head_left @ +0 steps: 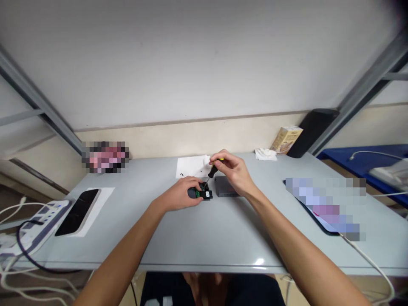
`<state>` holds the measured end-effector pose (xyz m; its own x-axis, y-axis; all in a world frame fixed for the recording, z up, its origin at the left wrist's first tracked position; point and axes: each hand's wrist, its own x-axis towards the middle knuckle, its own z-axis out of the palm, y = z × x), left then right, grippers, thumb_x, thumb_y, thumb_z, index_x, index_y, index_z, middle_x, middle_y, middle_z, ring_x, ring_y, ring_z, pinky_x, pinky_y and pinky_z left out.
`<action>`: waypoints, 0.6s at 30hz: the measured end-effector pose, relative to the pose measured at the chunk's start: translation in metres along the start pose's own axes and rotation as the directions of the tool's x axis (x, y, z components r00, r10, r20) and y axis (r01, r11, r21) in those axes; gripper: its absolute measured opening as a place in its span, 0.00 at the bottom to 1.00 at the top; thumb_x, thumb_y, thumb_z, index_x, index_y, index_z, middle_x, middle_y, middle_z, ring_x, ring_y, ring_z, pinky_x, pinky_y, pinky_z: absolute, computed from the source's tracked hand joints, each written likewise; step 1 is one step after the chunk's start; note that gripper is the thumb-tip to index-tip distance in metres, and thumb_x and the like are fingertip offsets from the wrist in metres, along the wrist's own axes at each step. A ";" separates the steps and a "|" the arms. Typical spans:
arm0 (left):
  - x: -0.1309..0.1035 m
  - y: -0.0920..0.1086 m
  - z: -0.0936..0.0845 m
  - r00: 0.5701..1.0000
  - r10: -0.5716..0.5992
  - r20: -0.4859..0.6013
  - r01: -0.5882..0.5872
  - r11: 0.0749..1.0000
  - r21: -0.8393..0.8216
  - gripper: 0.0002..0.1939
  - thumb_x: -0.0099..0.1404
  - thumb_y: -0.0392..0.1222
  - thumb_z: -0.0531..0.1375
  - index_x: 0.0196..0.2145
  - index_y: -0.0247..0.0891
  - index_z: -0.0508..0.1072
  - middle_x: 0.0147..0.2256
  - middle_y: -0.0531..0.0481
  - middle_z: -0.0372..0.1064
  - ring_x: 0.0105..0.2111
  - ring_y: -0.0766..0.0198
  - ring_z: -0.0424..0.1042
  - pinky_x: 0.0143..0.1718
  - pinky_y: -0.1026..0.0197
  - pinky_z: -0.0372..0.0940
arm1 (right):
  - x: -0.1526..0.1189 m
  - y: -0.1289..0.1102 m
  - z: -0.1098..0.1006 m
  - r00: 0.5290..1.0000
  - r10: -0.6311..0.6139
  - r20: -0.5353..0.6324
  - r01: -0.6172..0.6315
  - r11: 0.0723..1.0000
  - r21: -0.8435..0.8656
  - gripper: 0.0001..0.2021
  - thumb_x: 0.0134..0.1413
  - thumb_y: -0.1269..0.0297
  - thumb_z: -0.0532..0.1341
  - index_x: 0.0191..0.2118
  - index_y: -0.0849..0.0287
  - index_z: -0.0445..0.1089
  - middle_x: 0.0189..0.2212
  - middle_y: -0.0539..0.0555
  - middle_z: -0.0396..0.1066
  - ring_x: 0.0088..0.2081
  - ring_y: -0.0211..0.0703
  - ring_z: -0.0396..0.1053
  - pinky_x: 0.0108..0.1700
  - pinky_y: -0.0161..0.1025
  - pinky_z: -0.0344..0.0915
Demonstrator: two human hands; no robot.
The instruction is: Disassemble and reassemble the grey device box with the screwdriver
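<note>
My left hand (183, 194) is closed around a small black device (206, 195) with a bit of green circuit board showing, pressed down on the grey table. A white label marks its near side. In my right hand (232, 169) is a black and yellow screwdriver (213, 171), gripped by the handle and tilted. Its metal shaft points down to the left, and the tip meets the device between my left fingers; the exact contact is too small to make out. Just right of the device lies a dark grey box (225, 188), partly covered by my right hand and wrist.
Behind my hands, white paper (188, 166) carries several tiny dark pieces. A phone (78, 211) and power strip (47, 221) lie at left, with cables around. At right are a tablet (314, 214), tissue (265, 154), carton (287, 139) and black cylinder (314, 132).
</note>
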<state>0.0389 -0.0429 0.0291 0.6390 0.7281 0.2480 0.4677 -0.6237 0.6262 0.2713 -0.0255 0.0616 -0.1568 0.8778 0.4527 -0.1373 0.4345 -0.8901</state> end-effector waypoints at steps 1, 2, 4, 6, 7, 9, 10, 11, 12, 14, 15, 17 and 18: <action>0.000 0.000 0.000 1.000 -0.001 -0.002 0.001 1.000 -0.002 0.07 0.62 0.41 0.68 0.34 0.42 0.73 0.55 0.45 0.76 0.54 0.51 0.74 0.60 0.47 0.65 | 0.000 0.000 -0.001 1.000 0.019 0.008 -0.019 1.000 0.017 0.13 0.58 0.50 0.69 0.42 0.51 0.77 0.36 0.53 0.72 0.40 0.47 0.70 0.43 0.44 0.67; 0.000 0.000 0.000 1.000 -0.004 -0.004 0.004 1.000 -0.005 0.06 0.62 0.41 0.68 0.35 0.42 0.73 0.55 0.45 0.76 0.54 0.51 0.74 0.59 0.47 0.66 | 0.000 0.000 -0.002 0.999 0.033 0.022 -0.034 0.999 0.039 0.13 0.59 0.50 0.67 0.45 0.51 0.77 0.37 0.53 0.74 0.42 0.48 0.71 0.45 0.45 0.67; 0.000 0.001 0.000 1.000 -0.011 -0.003 0.011 1.000 -0.017 0.06 0.62 0.42 0.68 0.35 0.42 0.73 0.54 0.45 0.76 0.54 0.51 0.74 0.59 0.48 0.66 | 0.000 0.000 -0.004 0.997 0.038 0.063 -0.042 0.997 0.072 0.12 0.63 0.51 0.63 0.45 0.51 0.76 0.41 0.54 0.77 0.47 0.50 0.72 0.50 0.47 0.66; -0.001 0.000 0.000 1.000 -0.014 -0.002 0.014 1.000 -0.027 0.06 0.62 0.41 0.68 0.35 0.42 0.74 0.55 0.45 0.76 0.54 0.52 0.74 0.60 0.48 0.66 | 0.000 0.001 -0.004 0.995 0.022 0.093 -0.029 0.997 0.074 0.11 0.66 0.52 0.61 0.42 0.52 0.76 0.48 0.56 0.77 0.52 0.50 0.71 0.54 0.48 0.64; -0.001 0.000 0.000 1.000 -0.011 -0.001 0.011 0.999 -0.030 0.06 0.62 0.41 0.68 0.35 0.42 0.74 0.55 0.45 0.75 0.54 0.52 0.74 0.60 0.48 0.65 | 0.000 0.002 -0.003 0.996 0.009 0.088 -0.014 0.998 0.059 0.11 0.65 0.52 0.62 0.40 0.52 0.76 0.51 0.56 0.75 0.53 0.50 0.71 0.54 0.48 0.64; -0.001 0.000 0.000 1.000 -0.006 0.003 0.006 1.000 -0.030 0.06 0.62 0.41 0.68 0.34 0.42 0.74 0.56 0.46 0.75 0.55 0.52 0.74 0.61 0.47 0.65 | -0.001 0.003 -0.002 0.999 -0.024 0.036 0.024 1.000 -0.012 0.08 0.61 0.54 0.66 0.37 0.53 0.76 0.51 0.56 0.73 0.51 0.49 0.70 0.50 0.46 0.66; -0.001 0.000 0.000 1.000 -0.008 0.005 0.008 1.000 -0.030 0.06 0.62 0.40 0.68 0.34 0.42 0.74 0.56 0.46 0.75 0.55 0.52 0.74 0.61 0.47 0.65 | 0.000 0.004 -0.002 0.999 -0.041 0.012 0.041 0.997 -0.061 0.07 0.59 0.56 0.68 0.36 0.53 0.76 0.48 0.55 0.73 0.49 0.48 0.70 0.48 0.45 0.66; -0.001 0.000 0.000 1.000 -0.011 0.005 0.011 0.999 -0.032 0.06 0.62 0.40 0.68 0.34 0.42 0.74 0.56 0.46 0.75 0.55 0.52 0.74 0.61 0.47 0.65 | 0.000 0.005 -0.002 0.998 -0.055 0.002 0.055 0.993 -0.104 0.06 0.58 0.57 0.68 0.36 0.52 0.77 0.46 0.55 0.73 0.47 0.48 0.70 0.48 0.45 0.66; -0.001 0.000 0.000 1.000 -0.014 0.003 0.014 0.999 -0.038 0.06 0.62 0.41 0.68 0.35 0.42 0.74 0.55 0.45 0.75 0.54 0.52 0.74 0.60 0.47 0.65 | 0.000 0.006 -0.002 0.998 -0.059 0.010 0.060 0.991 -0.124 0.05 0.59 0.58 0.67 0.39 0.51 0.78 0.44 0.54 0.72 0.46 0.47 0.70 0.49 0.46 0.66; -0.001 0.000 0.000 1.000 -0.024 0.001 0.024 0.998 -0.056 0.07 0.63 0.42 0.68 0.35 0.42 0.74 0.55 0.44 0.75 0.54 0.52 0.74 0.60 0.47 0.66 | -0.001 0.005 -0.003 0.998 -0.029 0.063 0.035 0.995 -0.095 0.10 0.62 0.59 0.64 0.48 0.49 0.77 0.45 0.54 0.73 0.47 0.48 0.71 0.51 0.48 0.65; -0.001 0.000 0.000 1.000 -0.030 -0.002 0.030 0.997 -0.067 0.07 0.62 0.43 0.69 0.35 0.42 0.74 0.55 0.44 0.75 0.54 0.52 0.74 0.60 0.47 0.66 | -0.001 0.004 -0.003 0.996 -0.007 0.093 0.013 0.998 -0.064 0.12 0.63 0.59 0.62 0.51 0.49 0.76 0.48 0.55 0.74 0.48 0.49 0.71 0.52 0.49 0.65; -0.001 -0.001 0.001 0.999 -0.036 -0.006 0.035 0.996 -0.083 0.08 0.62 0.44 0.69 0.36 0.42 0.75 0.56 0.43 0.75 0.55 0.51 0.74 0.60 0.47 0.66 | -0.002 0.001 -0.003 0.992 0.020 0.123 -0.018 1.000 -0.019 0.12 0.65 0.57 0.60 0.51 0.49 0.75 0.52 0.55 0.74 0.51 0.50 0.71 0.54 0.51 0.65; -0.001 -0.001 0.001 0.999 -0.036 -0.006 0.035 0.996 -0.086 0.08 0.62 0.44 0.69 0.36 0.42 0.75 0.56 0.44 0.75 0.56 0.51 0.74 0.60 0.47 0.66 | -0.002 0.000 -0.003 0.992 0.021 0.123 -0.018 1.000 -0.024 0.11 0.65 0.56 0.60 0.49 0.50 0.75 0.54 0.56 0.73 0.52 0.51 0.71 0.55 0.51 0.65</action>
<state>0.0380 -0.0434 0.0277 0.6183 0.7515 0.2299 0.4357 -0.5712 0.6956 0.2743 -0.0271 0.0609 -0.2790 0.8551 0.4370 -0.1112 0.4232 -0.8992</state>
